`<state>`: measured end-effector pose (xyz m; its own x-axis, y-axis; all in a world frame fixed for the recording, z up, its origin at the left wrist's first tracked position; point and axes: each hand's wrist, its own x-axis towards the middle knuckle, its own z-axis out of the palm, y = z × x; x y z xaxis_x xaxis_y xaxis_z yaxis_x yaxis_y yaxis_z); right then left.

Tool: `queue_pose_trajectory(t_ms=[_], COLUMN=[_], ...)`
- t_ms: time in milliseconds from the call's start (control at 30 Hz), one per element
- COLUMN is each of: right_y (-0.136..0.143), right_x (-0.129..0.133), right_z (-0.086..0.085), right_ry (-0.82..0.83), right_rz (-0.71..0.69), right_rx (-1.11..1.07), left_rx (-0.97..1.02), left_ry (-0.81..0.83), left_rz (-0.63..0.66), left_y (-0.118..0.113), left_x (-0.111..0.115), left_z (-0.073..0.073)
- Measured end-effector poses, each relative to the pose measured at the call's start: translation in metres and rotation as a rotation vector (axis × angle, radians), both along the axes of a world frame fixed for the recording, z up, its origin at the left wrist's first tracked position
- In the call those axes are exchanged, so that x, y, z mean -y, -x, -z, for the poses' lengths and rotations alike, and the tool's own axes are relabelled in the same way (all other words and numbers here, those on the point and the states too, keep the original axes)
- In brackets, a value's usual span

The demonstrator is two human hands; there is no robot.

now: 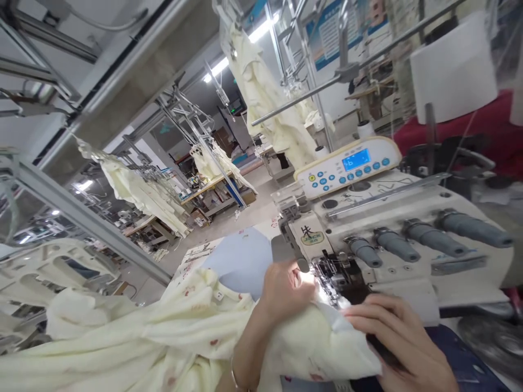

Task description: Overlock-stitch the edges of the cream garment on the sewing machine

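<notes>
A pale yellow garment with small reddish prints (204,321) trails from the left across the sewing table. One part of it reaches the lit needle area of a white overlock sewing machine (408,261). My left hand (286,291), a bracelet on its wrist, is bent over the cloth just left of the presser foot, with its fingertips partly hidden. To the right, my right hand (402,337) grips the cloth's edge in front of the foot, fingers pressed together and the thumb out of sight.
A control panel with a blue display (347,166) tops the machine. Behind it stands a large white thread cone (453,71). Yellow garments (261,87) hang from an overhead rail. A grey metal post (90,218) slants across the left, and more worktables (208,185) stand farther back.
</notes>
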<state>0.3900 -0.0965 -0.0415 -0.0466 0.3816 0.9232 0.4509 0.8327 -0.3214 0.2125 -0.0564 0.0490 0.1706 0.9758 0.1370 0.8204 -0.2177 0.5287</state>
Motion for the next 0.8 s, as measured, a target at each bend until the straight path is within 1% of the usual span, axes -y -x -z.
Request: queue_pose_trajectory(t_ms=[67, 100, 133, 167, 233, 300, 433, 567, 633, 700, 733, 800], right_y=[-0.003, -0.005, -0.007, -0.008, -0.01, -0.01, -0.009, -0.003, 0.0, 0.001, 0.0, -0.003], right_x=[-0.001, -0.001, -0.001, -0.002, -0.002, -0.003, -0.004, -0.003, -0.004, -0.005, -0.006, -0.006], right_z=[-0.003, -0.003, -0.003, -0.002, -0.001, 0.0, 0.001, 0.003, 0.006, 0.01, 0.011, 0.011], right_ry=[0.051, 0.08, 0.099, 0.109, 0.1, 0.068, 0.083, 0.071, 0.045, 0.036, 0.031, 0.024], right_rz=[-0.06, -0.095, -0.129, -0.158, -0.184, -0.198, -0.207, -0.166, -0.139, -0.12, -0.111, -0.105], right_rx=[0.023, 0.025, 0.018, 0.009, 0.005, 0.009, 0.012, -0.048, -0.077, -0.083, -0.071, -0.006], left_rx=[0.105, 0.134, 0.131, 0.092, -0.041, -0.128, -0.193, -0.246, -0.274, -0.228, -0.174, -0.062], left_ry=[0.019, -0.008, -0.07, -0.155, -0.319, -0.377, -0.347, -0.362, -0.383, -0.363, -0.325, -0.183], left_rz=[0.148, 0.227, 0.3, 0.359, 0.435, 0.507, 0.562, 0.515, 0.51, 0.566, 0.609, 0.694], left_y=[0.014, 0.021, 0.028, 0.033, 0.04, 0.042, 0.04, 0.04, 0.039, 0.037, 0.035, 0.032], left_x=[0.008, 0.012, 0.016, 0.02, 0.022, 0.02, 0.009, -0.001, -0.001, 0.005, 0.011, 0.028], left_z=[0.0, 0.001, 0.003, 0.005, 0.009, 0.01, 0.004, -0.001, -0.006, -0.017, -0.024, -0.041])
